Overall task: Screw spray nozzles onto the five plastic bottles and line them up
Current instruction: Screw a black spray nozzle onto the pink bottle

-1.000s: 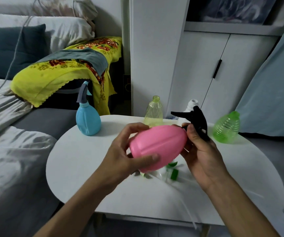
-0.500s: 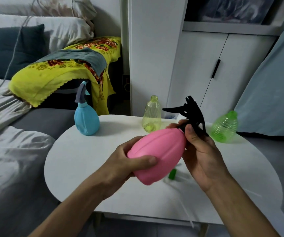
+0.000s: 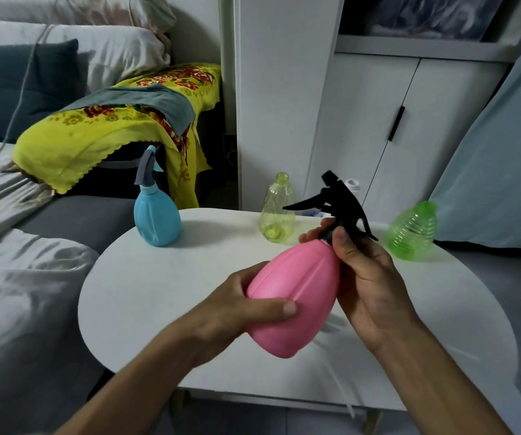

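Note:
I hold a pink bottle (image 3: 296,296) tilted above the round white table (image 3: 165,284). My left hand (image 3: 240,312) grips its lower body. My right hand (image 3: 362,277) pinches the neck collar under the black spray nozzle (image 3: 337,199) seated on top. A blue bottle (image 3: 157,216) with a grey nozzle stands at the table's back left. A clear yellowish bottle (image 3: 276,211) without nozzle stands at the back middle. A green ribbed bottle (image 3: 413,232) stands at the back right. A white bottle's mouth (image 3: 352,184) peeks out behind the black nozzle.
A bed with grey and white covers (image 3: 17,293) lies along the left. A yellow flowered cloth (image 3: 111,127) drapes over furniture behind the table. White cabinet doors (image 3: 378,120) and a pale blue curtain (image 3: 497,171) stand behind.
The pink bottle has swung from nearly lying flat to steeply tilted, nozzle end rising. The green parts on the table under my hands are hidden now.

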